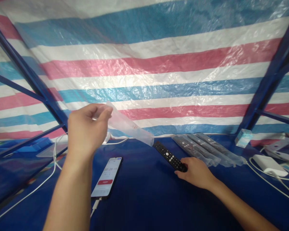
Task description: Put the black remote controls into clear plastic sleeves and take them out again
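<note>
My left hand (86, 130) is raised above the blue table and pinches one end of a clear plastic sleeve bag (131, 125), which hangs out to the right. My right hand (195, 171) rests on the table with its fingers closed around the near end of a black remote control (169, 156). The open end of the bag hovers just above the remote's far end. A smartphone (107, 176) with a lit timer screen lies on the table below my left hand.
Several remotes wrapped in clear bags (207, 147) lie in a row behind my right hand. A white charger (268, 164) with cables sits at the right, beside a small box (243, 138). A striped tarp wall (159, 64) and blue frame bars (267, 89) enclose the table (146, 205).
</note>
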`<act>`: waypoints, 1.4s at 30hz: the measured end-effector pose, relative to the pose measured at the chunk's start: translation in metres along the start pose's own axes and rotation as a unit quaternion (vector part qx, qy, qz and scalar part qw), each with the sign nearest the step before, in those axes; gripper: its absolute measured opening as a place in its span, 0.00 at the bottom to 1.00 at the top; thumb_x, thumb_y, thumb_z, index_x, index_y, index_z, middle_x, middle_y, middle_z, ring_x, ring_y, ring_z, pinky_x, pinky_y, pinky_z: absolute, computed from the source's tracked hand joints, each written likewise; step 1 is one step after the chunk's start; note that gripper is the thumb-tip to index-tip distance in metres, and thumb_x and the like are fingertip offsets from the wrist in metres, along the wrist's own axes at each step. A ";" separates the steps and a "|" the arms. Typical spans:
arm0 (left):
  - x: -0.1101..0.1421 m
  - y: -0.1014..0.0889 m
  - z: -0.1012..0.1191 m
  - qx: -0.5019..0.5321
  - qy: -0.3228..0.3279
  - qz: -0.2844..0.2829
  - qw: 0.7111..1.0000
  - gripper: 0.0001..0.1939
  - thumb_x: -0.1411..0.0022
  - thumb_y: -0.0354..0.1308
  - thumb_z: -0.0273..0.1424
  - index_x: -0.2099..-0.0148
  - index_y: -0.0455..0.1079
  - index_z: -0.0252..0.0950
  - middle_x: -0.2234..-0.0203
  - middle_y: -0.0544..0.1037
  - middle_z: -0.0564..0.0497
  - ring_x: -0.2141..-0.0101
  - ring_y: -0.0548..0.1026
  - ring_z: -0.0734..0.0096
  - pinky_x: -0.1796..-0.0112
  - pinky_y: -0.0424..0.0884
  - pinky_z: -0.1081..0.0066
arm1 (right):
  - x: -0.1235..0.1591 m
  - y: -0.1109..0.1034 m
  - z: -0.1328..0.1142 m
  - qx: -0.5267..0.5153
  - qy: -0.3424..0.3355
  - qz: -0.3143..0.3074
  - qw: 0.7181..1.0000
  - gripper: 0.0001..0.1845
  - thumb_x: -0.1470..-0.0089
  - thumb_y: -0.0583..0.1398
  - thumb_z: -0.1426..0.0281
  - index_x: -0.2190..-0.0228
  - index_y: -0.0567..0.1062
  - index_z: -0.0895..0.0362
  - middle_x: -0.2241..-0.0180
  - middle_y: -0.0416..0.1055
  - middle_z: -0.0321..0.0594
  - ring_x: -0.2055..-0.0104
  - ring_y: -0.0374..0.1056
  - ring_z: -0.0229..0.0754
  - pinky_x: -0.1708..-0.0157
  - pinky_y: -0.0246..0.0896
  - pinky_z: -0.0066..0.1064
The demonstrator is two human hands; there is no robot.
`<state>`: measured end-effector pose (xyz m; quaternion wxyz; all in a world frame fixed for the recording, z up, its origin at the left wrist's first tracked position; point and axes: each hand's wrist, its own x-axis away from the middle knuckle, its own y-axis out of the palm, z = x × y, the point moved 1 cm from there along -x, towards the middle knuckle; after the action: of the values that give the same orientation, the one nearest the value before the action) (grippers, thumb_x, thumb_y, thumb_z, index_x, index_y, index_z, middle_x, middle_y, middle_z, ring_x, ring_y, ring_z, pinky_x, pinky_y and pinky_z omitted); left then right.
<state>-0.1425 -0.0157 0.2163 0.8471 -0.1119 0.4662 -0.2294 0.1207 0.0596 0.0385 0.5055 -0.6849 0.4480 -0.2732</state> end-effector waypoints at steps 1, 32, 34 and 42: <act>0.000 0.004 -0.010 0.021 -0.029 -0.038 0.999 0.15 0.44 0.55 0.42 0.68 0.72 0.35 0.74 0.74 0.56 0.71 0.70 0.71 0.66 0.65 0.72 | 0.000 -0.001 0.000 0.005 0.009 -0.002 1.000 0.13 0.52 0.60 0.58 0.77 0.73 0.55 0.77 0.74 0.39 0.74 0.69 0.42 0.77 0.46 0.28; 0.099 0.110 -0.111 -0.290 0.061 -0.258 0.919 0.16 0.35 0.49 0.34 0.51 0.71 0.33 0.55 0.75 0.42 0.54 0.71 0.53 0.57 0.70 0.60 | -0.009 -0.019 0.030 0.221 0.186 -0.004 0.957 0.14 0.42 0.56 0.66 0.64 0.76 0.63 0.63 0.76 0.57 0.59 0.74 0.57 0.66 0.63 0.37; 0.100 0.110 -0.105 -0.260 0.080 -0.260 0.926 0.15 0.35 0.49 0.33 0.53 0.72 0.33 0.56 0.76 0.43 0.55 0.71 0.54 0.56 0.69 0.61 | -0.010 -0.014 0.030 0.203 0.154 -0.047 0.966 0.13 0.41 0.53 0.72 0.65 0.77 0.62 0.62 0.77 0.55 0.59 0.74 0.54 0.65 0.63 0.35; 0.096 0.141 -0.061 -0.120 0.102 -0.375 0.914 0.13 0.35 0.50 0.34 0.54 0.72 0.36 0.59 0.77 0.47 0.55 0.73 0.63 0.54 0.67 0.68 | -0.004 0.009 0.000 0.064 -0.071 -0.065 0.993 0.13 0.44 0.52 0.73 0.72 0.76 0.57 0.68 0.77 0.44 0.64 0.74 0.45 0.67 0.57 0.29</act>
<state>-0.1097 0.0608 0.0558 0.6275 -0.3548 0.4976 -0.4825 0.1160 0.0626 0.0298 0.5602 -0.6965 0.3468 -0.2843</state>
